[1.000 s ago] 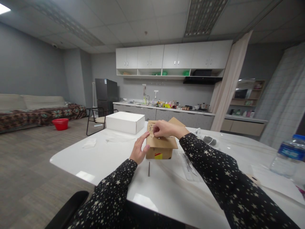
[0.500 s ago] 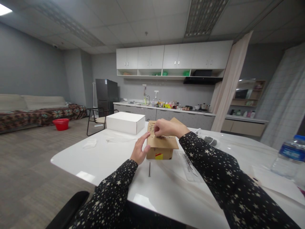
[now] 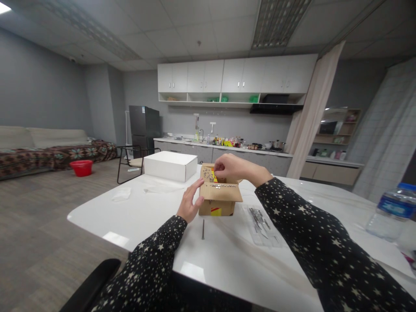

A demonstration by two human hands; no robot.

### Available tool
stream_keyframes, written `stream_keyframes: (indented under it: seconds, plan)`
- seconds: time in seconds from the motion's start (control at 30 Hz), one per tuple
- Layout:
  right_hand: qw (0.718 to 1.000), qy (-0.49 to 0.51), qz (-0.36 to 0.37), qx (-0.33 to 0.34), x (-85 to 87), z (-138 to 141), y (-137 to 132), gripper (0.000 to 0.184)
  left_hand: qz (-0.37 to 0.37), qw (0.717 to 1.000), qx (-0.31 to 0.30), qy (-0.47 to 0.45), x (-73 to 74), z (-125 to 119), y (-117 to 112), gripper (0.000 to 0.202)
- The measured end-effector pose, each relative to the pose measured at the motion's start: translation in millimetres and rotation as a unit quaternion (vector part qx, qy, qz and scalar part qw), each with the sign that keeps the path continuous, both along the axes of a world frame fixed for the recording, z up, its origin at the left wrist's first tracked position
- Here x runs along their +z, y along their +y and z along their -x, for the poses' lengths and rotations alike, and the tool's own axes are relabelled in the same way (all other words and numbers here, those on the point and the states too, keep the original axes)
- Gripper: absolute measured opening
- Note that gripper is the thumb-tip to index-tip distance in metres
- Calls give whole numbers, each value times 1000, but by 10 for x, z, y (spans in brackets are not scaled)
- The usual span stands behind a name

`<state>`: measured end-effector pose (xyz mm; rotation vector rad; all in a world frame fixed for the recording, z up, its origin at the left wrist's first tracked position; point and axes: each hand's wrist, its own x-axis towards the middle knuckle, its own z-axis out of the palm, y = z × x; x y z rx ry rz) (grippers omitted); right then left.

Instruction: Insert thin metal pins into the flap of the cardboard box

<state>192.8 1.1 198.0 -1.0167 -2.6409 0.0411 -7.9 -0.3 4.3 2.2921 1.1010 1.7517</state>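
Note:
A small brown cardboard box (image 3: 216, 208) with raised flaps sits on the white table (image 3: 136, 212). Several small silvery round pieces (image 3: 224, 186) line its near flap, and more are scattered on its left flap. My left hand (image 3: 190, 201) rests against the box's left edge, fingers stretched out and thumb apart. Above the box, toward its far side, my right hand (image 3: 232, 168) is closed in a pinch; what its fingertips hold, if anything, is too small to make out. Nearer to me, a thin metal rod (image 3: 203, 229) lies on the table. Right of the box, metal pieces (image 3: 258, 219) lie in a clear plastic tray (image 3: 276, 240).
A white box (image 3: 169, 165) stands behind my left hand, with a crumpled white piece (image 3: 121, 194) nearby. At the right is a large water bottle (image 3: 391, 214). Beyond the table are a chair (image 3: 136, 162), a red basin (image 3: 81, 168) and a kitchen counter.
My right hand has moved from the near flap to a little farther right over the box, uncovering the silvery pieces and the metal pieces in the tray. My left hand stays at the box.

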Motion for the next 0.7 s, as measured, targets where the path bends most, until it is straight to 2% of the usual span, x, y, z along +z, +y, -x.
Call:
stream_keyframes:
  seconds: [0.13, 0.2, 0.27, 0.4, 0.57, 0.7]
  plan:
    - [997, 58, -2, 55, -177, -106, -262, 13, 2, 1000, 4, 1, 35, 10, -4, 54]
    - [996, 75, 7, 52, -310, -168, -451, 12, 0, 1000, 8, 2, 47, 5, -3, 54]
    - [997, 65, 5, 49, -479, -224, -641, 12, -1, 1000, 10, 5, 48, -5, -3, 54]
    - [997, 7, -72, 38, -948, -294, -888, 13, -4, 1000, 8, 4, 21, -22, -16, 54]
    - [983, -44, -178, 25, -1624, -325, -870, 19, -5, 1000, 12, 9, -6, -26, -27, 54]
    - [970, -80, -229, 17, -1986, -308, -759, 15, -2, 1000, 11, 7, -8, -40, -23, 54]
